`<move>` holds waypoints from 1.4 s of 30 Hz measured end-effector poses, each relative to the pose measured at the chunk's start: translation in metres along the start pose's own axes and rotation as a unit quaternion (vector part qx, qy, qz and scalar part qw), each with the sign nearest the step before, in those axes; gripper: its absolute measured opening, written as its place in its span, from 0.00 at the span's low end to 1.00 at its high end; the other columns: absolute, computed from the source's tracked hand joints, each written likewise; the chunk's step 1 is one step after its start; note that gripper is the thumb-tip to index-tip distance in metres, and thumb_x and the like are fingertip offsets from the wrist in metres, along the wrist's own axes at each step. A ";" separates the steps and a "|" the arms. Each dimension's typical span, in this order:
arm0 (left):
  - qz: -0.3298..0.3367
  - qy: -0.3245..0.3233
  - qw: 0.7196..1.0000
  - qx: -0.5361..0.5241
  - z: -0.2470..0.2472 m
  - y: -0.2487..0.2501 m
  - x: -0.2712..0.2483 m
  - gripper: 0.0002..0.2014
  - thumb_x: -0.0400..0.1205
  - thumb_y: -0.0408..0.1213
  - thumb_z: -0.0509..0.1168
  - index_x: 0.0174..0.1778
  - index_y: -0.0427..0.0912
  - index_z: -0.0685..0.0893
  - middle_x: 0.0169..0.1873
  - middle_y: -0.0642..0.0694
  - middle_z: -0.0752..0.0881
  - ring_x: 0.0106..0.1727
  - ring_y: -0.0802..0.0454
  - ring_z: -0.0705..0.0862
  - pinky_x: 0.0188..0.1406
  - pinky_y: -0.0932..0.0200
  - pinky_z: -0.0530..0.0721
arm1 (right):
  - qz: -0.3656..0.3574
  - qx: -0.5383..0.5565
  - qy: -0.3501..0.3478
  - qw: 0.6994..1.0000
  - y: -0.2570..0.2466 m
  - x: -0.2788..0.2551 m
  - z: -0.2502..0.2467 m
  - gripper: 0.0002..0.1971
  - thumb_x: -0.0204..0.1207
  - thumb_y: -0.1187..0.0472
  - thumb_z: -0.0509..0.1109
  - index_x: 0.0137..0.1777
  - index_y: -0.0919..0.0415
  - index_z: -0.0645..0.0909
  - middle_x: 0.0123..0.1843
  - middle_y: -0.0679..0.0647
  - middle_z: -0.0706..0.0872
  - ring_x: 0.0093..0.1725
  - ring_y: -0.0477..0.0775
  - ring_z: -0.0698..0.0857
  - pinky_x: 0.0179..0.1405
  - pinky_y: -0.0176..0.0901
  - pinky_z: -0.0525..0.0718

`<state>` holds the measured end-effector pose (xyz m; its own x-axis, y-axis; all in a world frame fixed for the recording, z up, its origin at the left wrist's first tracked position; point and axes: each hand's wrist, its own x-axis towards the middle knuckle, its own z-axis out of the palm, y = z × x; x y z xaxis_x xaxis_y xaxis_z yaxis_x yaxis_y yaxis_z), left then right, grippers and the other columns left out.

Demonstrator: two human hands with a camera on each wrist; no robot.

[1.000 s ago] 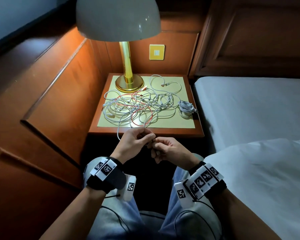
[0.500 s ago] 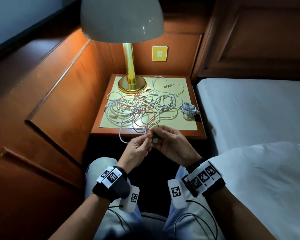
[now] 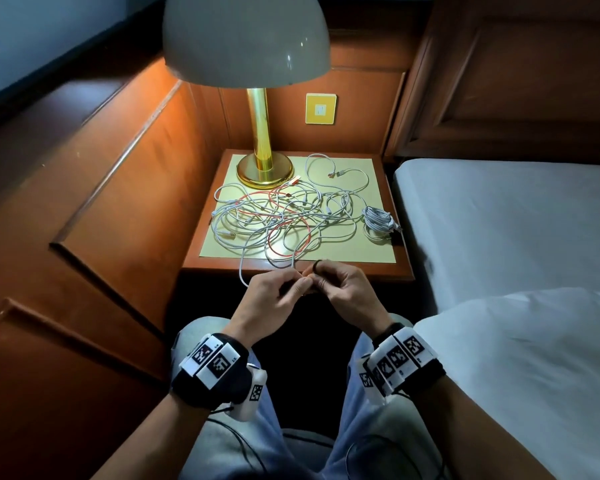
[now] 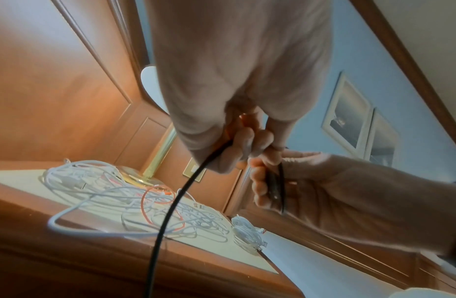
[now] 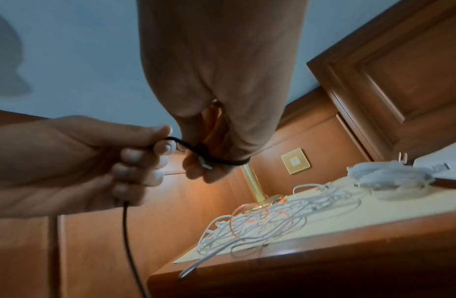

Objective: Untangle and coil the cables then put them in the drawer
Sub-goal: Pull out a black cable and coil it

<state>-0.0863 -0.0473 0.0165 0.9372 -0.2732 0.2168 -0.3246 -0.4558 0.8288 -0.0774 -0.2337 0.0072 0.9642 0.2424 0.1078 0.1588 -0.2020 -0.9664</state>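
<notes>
1. Two hands are in view, one black cable, one tangle of white and orange-red cables, one white bundle already coiled, one lamp, one nightstand and one bed.
2. How many cables make up the tangle of cables [image 3: 284, 220] cannot be told; white strands and at least one orange-red strand cross each other in loose loops on the pale mat of the nightstand [image 3: 400, 271], in front of the lamp's base.
3. One white loop [image 3: 242, 277] of that tangle hangs over the nightstand's front edge, just left of the left hand.
4. The coiled white bundle [image 3: 378, 221] lies apart from the tangle at the mat's right edge, near the bed [image 3: 499, 220].
5. The black cable [image 4: 171, 211] is thin and dark; it drops from the left hand out of the bottom of both wrist views, and a short length with a metal-tipped plug is looped round the right hand's fingers [image 5: 194, 171].
6. The left hand [image 3: 274, 299] is held in the air in front of the nightstand's front edge, above the person's lap, fingers curled, thumb and forefinger pinching the black cable.
7. The right hand [image 3: 343, 292] is beside it, fingertips touching the left hand's; its fingers are curled round the black cable's looped end.
8. Both wrists carry bands with black-and-white markers.
9. The lamp [image 3: 262, 140] has a brass stem and a pale dome shade and stands at the mat's back left corner.
</notes>
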 end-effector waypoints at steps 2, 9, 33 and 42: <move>0.010 0.008 1.000 0.000 -0.003 0.001 0.002 0.08 0.84 0.42 0.71 0.45 0.42 0.90 0.36 0.50 0.90 0.39 0.53 0.87 0.42 0.57 0.83 | 0.030 0.060 -0.026 0.997 0.002 -0.004 0.002 0.13 0.86 0.60 0.68 0.48 0.71 0.84 0.41 0.59 0.88 0.42 0.55 0.84 0.48 0.51 0.83; 0.012 -0.004 0.999 -0.049 -0.006 0.006 0.015 0.08 0.84 0.40 0.71 0.41 0.42 0.87 0.32 0.51 0.87 0.35 0.58 0.83 0.38 0.63 0.79 | 0.101 0.252 -0.094 0.958 -0.007 -0.015 0.005 0.16 0.91 0.61 0.56 0.49 0.65 0.84 0.39 0.60 0.83 0.38 0.55 0.80 0.43 0.39 0.81; -0.129 -0.022 0.964 -0.233 0.033 -0.008 -0.005 0.18 0.87 0.46 0.65 0.36 0.37 0.84 0.25 0.51 0.76 0.26 0.55 0.72 0.28 0.63 0.70 | 0.034 0.406 -0.059 0.911 -0.042 0.003 -0.003 0.09 0.85 0.73 0.62 0.59 0.75 0.82 0.52 0.69 0.88 0.53 0.63 0.88 0.56 0.52 0.90; 0.024 -0.023 0.999 -0.011 0.023 0.004 -0.004 0.07 0.87 0.36 0.66 0.44 0.42 0.86 0.33 0.55 0.85 0.35 0.60 0.82 0.38 0.68 0.76 | -0.055 -0.056 0.059 0.995 -0.023 0.012 -0.001 0.08 0.82 0.74 0.66 0.50 0.64 0.85 0.42 0.51 0.90 0.44 0.39 0.86 0.48 0.31 0.82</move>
<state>-0.0941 -0.0674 0.0072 0.9131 -0.3343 0.2333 -0.3664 -0.4220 0.8293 -0.0696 -0.2276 0.0311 0.9567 0.1579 0.2446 0.2814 -0.2864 -0.9158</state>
